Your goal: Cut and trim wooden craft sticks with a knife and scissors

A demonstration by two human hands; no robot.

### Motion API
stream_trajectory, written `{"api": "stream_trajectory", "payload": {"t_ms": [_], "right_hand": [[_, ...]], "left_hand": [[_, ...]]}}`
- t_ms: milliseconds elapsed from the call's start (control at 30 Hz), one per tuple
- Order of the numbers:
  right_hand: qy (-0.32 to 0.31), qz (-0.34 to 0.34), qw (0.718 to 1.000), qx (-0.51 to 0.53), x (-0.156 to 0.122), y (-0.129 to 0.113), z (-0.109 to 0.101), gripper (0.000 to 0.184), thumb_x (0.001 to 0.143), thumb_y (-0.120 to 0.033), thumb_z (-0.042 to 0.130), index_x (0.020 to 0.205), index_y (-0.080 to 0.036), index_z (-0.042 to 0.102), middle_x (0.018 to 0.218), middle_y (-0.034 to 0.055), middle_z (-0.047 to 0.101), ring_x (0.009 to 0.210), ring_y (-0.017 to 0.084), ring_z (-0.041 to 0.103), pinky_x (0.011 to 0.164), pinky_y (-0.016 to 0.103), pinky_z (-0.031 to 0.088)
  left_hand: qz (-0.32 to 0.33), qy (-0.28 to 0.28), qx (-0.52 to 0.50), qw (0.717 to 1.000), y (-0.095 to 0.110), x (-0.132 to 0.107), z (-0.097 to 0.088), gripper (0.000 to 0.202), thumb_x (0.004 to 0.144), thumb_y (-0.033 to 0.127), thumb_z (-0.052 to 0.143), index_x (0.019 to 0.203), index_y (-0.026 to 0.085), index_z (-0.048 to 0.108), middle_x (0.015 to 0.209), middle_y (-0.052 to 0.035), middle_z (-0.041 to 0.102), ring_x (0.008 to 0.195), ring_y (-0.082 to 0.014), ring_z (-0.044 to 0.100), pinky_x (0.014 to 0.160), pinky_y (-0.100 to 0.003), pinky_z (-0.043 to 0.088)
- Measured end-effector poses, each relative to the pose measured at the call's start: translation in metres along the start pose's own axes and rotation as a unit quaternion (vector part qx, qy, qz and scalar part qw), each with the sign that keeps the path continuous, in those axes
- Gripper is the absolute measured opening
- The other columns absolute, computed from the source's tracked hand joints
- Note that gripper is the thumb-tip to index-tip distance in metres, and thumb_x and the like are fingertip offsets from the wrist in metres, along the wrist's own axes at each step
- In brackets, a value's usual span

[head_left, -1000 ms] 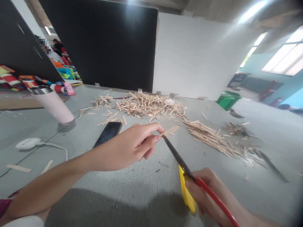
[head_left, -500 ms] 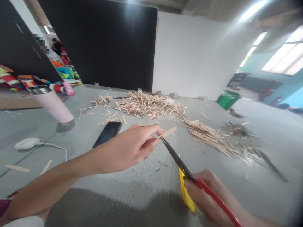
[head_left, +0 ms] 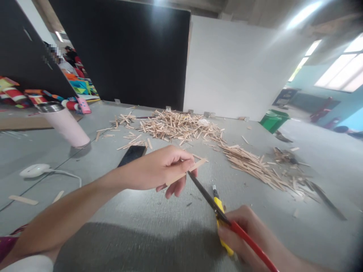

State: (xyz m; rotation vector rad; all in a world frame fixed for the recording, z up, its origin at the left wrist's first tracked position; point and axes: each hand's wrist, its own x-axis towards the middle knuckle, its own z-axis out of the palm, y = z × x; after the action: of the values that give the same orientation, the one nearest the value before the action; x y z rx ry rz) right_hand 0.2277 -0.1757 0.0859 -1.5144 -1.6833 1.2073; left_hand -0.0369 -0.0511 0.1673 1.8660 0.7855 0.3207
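Observation:
My left hand (head_left: 167,166) pinches a flat wooden craft stick (head_left: 200,163) between thumb and fingers, and one end juts out to the right. From the lower right, my right hand (head_left: 249,232) grips a pair of scissors (head_left: 202,192) with dark blades and red handles. The blade tips reach the stick's lower edge beside my left fingers; whether they touch it I cannot tell. A yellow utility knife (head_left: 217,202) lies on the table beneath the scissors, partly covered by my right hand.
A large heap of craft sticks (head_left: 176,126) lies at the back, with a row of aligned sticks (head_left: 252,164) to its right. A phone (head_left: 132,155), a pink bottle (head_left: 66,126) and a white corded device (head_left: 35,170) are at left. Black and white panels (head_left: 224,68) stand behind.
My left hand has turned the stick, and more of its length shows along the thumb. The scissors have shifted slightly left and down, uncovering the utility knife's tip.

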Motion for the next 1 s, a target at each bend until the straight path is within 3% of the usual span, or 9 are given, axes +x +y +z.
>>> {"api": "stream_trajectory", "payload": {"t_ms": [267,567,667,767,867,1000], "right_hand": [[-0.005,0.015,1.0,0.027,-0.004,0.011,0.002,0.052,0.092,-0.073,0.066,0.095,-0.02,0.062,0.072,-0.0005,0.062,0.062,0.015,0.052,0.059,0.029,0.042],[-0.028,-0.014,0.999,-0.041,0.006,-0.004,-0.005,0.056,0.091,-0.067,0.07,0.065,-0.02,0.059,0.063,-0.0014,0.049,0.059,0.014,0.046,0.053,0.025,0.038],[-0.046,-0.014,0.998,-0.045,0.009,-0.01,-0.007,0.06,0.095,-0.067,0.064,0.059,-0.019,0.054,0.06,-0.0026,0.041,0.056,0.012,0.039,0.05,0.024,0.033],[-0.074,-0.012,0.996,-0.046,0.011,-0.013,-0.008,0.064,0.098,-0.068,0.056,0.057,-0.02,0.047,0.06,-0.0035,0.034,0.054,0.011,0.033,0.049,0.025,0.028],[-0.073,-0.007,0.997,-0.036,0.009,-0.014,-0.006,0.065,0.099,-0.07,0.052,0.058,-0.021,0.042,0.062,-0.0034,0.032,0.054,0.011,0.032,0.05,0.027,0.028],[-0.04,0.056,0.998,0.005,0.002,-0.01,-0.002,0.054,0.096,-0.068,0.06,0.068,-0.022,0.051,0.059,-0.0046,0.04,0.054,0.012,0.038,0.05,0.026,0.033]], "left_hand": [[0.006,0.007,-0.011,1.0,0.003,-0.003,0.002,0.041,0.115,0.048,0.04,0.099,0.019,0.064,0.06,0.0016,0.069,0.042,-0.0063,0.052,0.04,-0.014,0.035],[0.002,0.009,-0.018,1.0,0.001,-0.002,0.0,0.041,0.115,0.048,0.041,0.1,0.018,0.065,0.061,0.0016,0.067,0.043,-0.0056,0.053,0.042,-0.012,0.038],[0.011,-0.02,-0.034,0.999,0.003,-0.004,-0.004,0.03,0.114,0.042,0.047,0.11,0.018,0.065,0.069,0.0003,0.069,0.05,-0.0075,0.058,0.043,-0.013,0.039],[0.012,-0.051,-0.046,0.998,0.005,-0.007,-0.008,0.021,0.109,0.034,0.055,0.122,0.019,0.063,0.08,-0.0023,0.074,0.052,-0.0088,0.062,0.041,-0.015,0.038],[0.0,-0.046,-0.041,0.998,0.007,-0.01,-0.006,0.021,0.109,0.031,0.054,0.123,0.019,0.063,0.083,-0.0024,0.077,0.047,-0.0069,0.059,0.04,-0.016,0.033],[-0.008,-0.015,-0.019,1.0,0.008,-0.012,-0.003,0.02,0.112,0.036,0.046,0.122,0.024,0.059,0.087,0.0011,0.077,0.045,-0.0062,0.061,0.037,-0.018,0.031]]}}
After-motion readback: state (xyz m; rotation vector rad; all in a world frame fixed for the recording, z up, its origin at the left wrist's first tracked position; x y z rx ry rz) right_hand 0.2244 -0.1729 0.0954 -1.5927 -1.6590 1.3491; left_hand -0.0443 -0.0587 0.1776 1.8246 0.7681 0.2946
